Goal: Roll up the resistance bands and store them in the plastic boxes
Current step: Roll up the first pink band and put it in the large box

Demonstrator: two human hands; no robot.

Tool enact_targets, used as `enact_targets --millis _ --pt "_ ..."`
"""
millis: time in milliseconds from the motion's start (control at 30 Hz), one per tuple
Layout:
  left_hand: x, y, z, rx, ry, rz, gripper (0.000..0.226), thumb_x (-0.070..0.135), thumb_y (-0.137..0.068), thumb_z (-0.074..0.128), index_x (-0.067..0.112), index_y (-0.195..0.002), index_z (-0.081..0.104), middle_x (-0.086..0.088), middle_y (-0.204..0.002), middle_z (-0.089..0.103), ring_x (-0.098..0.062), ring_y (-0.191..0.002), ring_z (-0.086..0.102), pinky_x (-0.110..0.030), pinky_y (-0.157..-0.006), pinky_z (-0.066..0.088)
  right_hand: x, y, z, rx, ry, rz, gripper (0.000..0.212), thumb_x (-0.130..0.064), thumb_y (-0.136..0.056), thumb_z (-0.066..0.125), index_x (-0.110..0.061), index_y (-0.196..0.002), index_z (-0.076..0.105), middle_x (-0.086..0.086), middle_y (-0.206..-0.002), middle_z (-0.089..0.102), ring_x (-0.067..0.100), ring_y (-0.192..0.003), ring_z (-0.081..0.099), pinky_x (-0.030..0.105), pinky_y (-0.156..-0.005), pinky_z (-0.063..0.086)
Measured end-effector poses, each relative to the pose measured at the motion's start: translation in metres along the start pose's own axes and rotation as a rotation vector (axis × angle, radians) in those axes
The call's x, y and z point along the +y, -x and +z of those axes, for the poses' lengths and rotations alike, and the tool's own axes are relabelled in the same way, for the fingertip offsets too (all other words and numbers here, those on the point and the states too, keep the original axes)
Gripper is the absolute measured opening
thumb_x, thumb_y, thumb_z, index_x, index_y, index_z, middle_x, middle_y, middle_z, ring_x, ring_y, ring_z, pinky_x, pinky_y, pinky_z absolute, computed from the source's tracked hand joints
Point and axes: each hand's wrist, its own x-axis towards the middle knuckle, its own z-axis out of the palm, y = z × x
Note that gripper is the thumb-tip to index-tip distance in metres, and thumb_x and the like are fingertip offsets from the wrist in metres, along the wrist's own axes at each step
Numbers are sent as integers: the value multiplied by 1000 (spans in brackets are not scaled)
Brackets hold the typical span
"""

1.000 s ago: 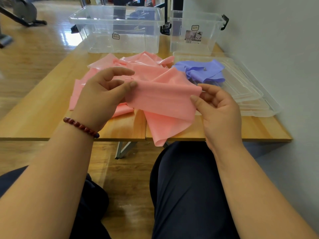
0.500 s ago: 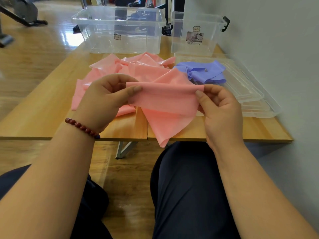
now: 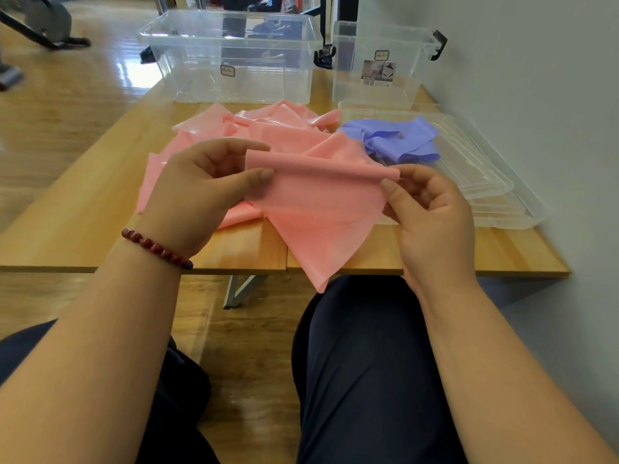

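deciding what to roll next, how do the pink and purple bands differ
The pink band is pinched by left hand and right hand, top edge curled; the purple band lies crumpled, untouched. Pink hangs past the table edge; purple sits on clear lids. Both are outside the boxes.

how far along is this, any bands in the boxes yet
Done: nothing stored; the large box and small box look empty. In hand: left hand and right hand pinch one end of the pink band, its top edge curled into a first roll. Left: the rest lies heaped on the table; the purple band sits crumpled on the lids.
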Motion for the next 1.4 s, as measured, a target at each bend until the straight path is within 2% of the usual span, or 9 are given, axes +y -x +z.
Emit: enact_targets --millis 200,333,533,667,767,933,1100,1233,1400 --pt "0 0 4 15 6 26 18 24 -79 67 21 -96 69 14 -81 73 -4 -85 68 -22 -76 57 -1 -1 0 4 -23 12 11 -17 -92 67 -28 -95 66 -5 -96 72 10 -92 70 26 -79 56" --pt "0 0 4 24 12 40 28 30 -74 69 28 -102 67 9 -76 69 -8 -79 66 -23 -74 57 1 0 0 -13 4 -14 11 -21 -94 65 -31 -96 65 -4 -91 71 14 -91 70 36 -83 59" --pt "-2 0 2 76 -45 29 25 36 -72 70 29 -96 71 8 -85 73 -9 -85 68 -32 -79 60 -2 2 1 -46 19 -32 21 -13 -89 71 -23 -107 69 -7 -101 73 6 -95 68 20 -79 54" --pt "-3 0 -1 13 -48 20 23 19 -81 70 23 -104 70 6 -94 74 -12 -95 70 -27 -82 58 -2 1 0 -7 33 -29 17 -13 -92 67 -25 -103 72 -9 -95 73 5 -90 69 20 -77 55" --pt "-3 0 -1 20 -56 40 16 12 -89 65 22 -100 70 10 -88 73 -8 -91 69 -22 -77 56 -1 0 1 3 68 -34 12 -20 -92 68 -30 -98 71 -11 -91 70 6 -85 66 23 -76 55" --pt "-2 0 -1 49 -63 47 14 16 -89 67 26 -98 69 10 -85 72 -9 -89 69 -25 -80 58 0 1 3 3 49 -21 13 -19 -91 69 -31 -97 71 -6 -98 73 10 -95 69 31 -84 58" --pt "-3 2 3 53 -7 36 26 30 -78 70 33 -104 68 5 -90 72 -12 -92 69 -30 -83 59 1 6 9 124 18 -40 15 -18 -91 69 -28 -101 72 -8 -95 75 9 -93 70 34 -84 58" --pt "-8 1 9 134 -34 42 23 21 -86 70 39 -101 69 18 -86 73 -5 -96 67 -29 -88 57 0 14 17 82 85 -50 28 -29 -97 62 -28 -124 68 -25 -100 72 -5 -96 66 16 -77 52" --pt "-6 0 5 154 29 13 23 20 -86 69 34 -104 69 13 -99 72 -10 -108 65 -32 -91 56 -2 16 17 56 19 -35 28 -24 -98 60 -27 -125 67 -27 -98 72 -3 -94 67 14 -73 51"
